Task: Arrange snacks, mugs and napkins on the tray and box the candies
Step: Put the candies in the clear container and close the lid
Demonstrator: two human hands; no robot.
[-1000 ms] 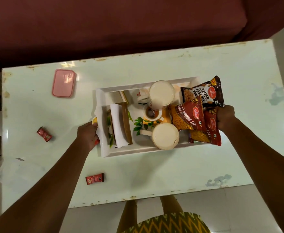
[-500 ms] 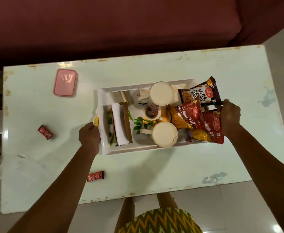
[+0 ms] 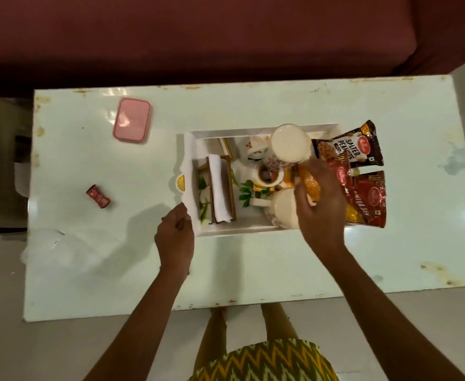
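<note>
A white tray (image 3: 188,149) sits mid-table. It holds a napkin holder with a white napkin (image 3: 220,188), a small cup (image 3: 267,174), and two cream mugs, one at the back (image 3: 289,143) and one at the front (image 3: 282,213). A salted peanuts pack (image 3: 349,147) and a red bhujia pack (image 3: 366,199) lie over the tray's right end. My right hand (image 3: 319,207) hovers with spread fingers over the front mug and a third orange-red pack (image 3: 312,185). My left hand (image 3: 175,237) is loosely curled and empty at the tray's front-left corner. One red candy (image 3: 98,196) lies to the left, and a shut pink box (image 3: 132,119) at the back left.
A maroon sofa (image 3: 198,37) runs behind the table. Crumpled clear plastic (image 3: 52,243) lies near the table's left front. The white table (image 3: 253,270) ends just ahead of my legs, and its right side shows stains.
My right hand let go at the tray's right end and moved left over the front mug. My left hand left the tray's left handle and drew back toward the front corner.
</note>
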